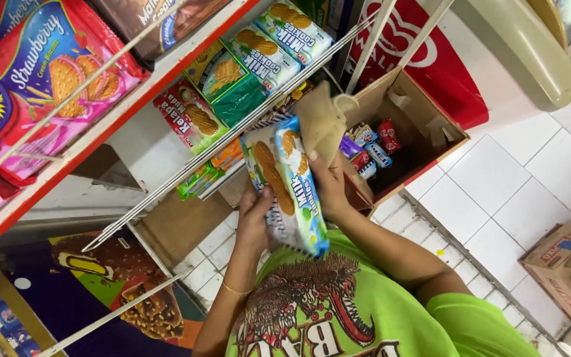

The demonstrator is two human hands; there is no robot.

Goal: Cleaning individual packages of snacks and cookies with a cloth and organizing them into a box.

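Both hands are clamped on one thing. The fingers of the left hand (pixel 254 221) wrap the lower left edge of a long blue-and-white plastic packet of round biscuits (pixel 285 188), thumb and fingers closed on its side. The right hand (pixel 330 188) presses its fingers together against the packet's right edge, and the same hand pins a folded piece of brown cardboard (pixel 322 122) against the packet's top.

The packet sits in the centre of the frame, just above the green printed shirt (pixel 338 311). Its long axis runs from upper left to lower right, only slightly off vertical in the picture; the printed face with the biscuit pictures is turned to the camera, and the sealed lower end points down towards the shirt.

A steady hold would likely call for grip along the long edges, not the middle, so the biscuits inside do not crack.

Further out, a white wire shelf rail (pixel 232 129) crosses behind, with similar biscuit packets (pixel 259 53) above it. An open brown cardboard box of small snack packs (pixel 424 125) stands to the right on the white tiled floor (pixel 497 192).
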